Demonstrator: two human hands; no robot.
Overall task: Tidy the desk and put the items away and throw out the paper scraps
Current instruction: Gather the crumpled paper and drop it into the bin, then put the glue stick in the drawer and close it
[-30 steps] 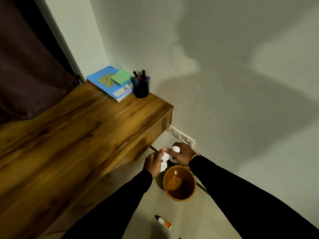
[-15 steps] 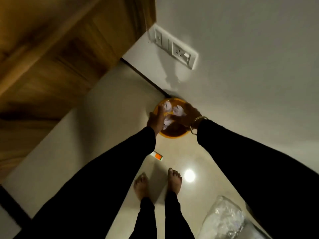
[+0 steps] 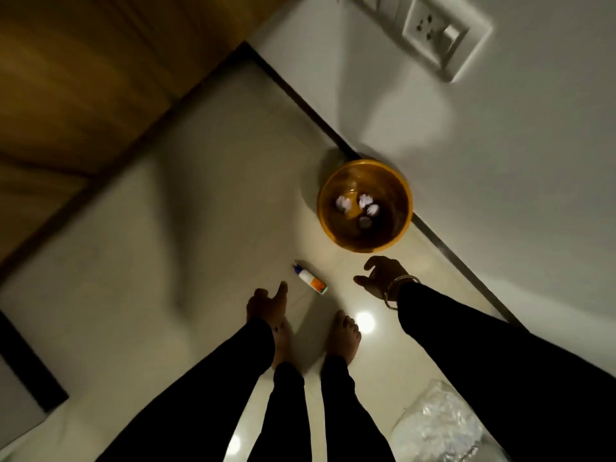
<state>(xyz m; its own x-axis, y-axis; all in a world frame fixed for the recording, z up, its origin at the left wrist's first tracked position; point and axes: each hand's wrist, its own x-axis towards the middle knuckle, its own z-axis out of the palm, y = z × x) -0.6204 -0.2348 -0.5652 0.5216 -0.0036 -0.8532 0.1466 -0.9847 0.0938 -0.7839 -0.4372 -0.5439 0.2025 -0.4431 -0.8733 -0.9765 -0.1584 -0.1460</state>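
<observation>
Half a second ago both hands were down inside the bin with the paper; now they have drawn back towards the body, and the crumpled white paper scraps (image 3: 343,203) lie loose at the bottom of the round orange plastic bin (image 3: 398,233), which stands on the floor just beside the wall. The left hand (image 3: 268,301) hangs in front of the feet with its fingers loosely curled, thumb out, holding nothing; the right hand (image 3: 383,276), with a thin metal bangle (image 3: 401,285) at the wrist, hovers near the bin's closer rim with its fingers relaxed and apart, also empty. The throwing-out step looks finished, so the tidying seems to move on to the small white glue bottle with an orange label (image 3: 311,281), which lies on its side on the floor between the left hand and the bin, touching neither. Picking it up would probably call for bending lower and pinching the slim body, since it may roll on the smooth surface. The floor (image 3: 200,228) is glossy pale tile that mirrors a ceiling light near the bare feet (image 3: 345,335). The wooden desk (image 3: 83,78) fills the upper left, a white socket plate (image 3: 443,38) sits on the plain pale wall (image 3: 500,161), and a crinkled clear plastic bag (image 3: 443,428) lies at the lower right.
</observation>
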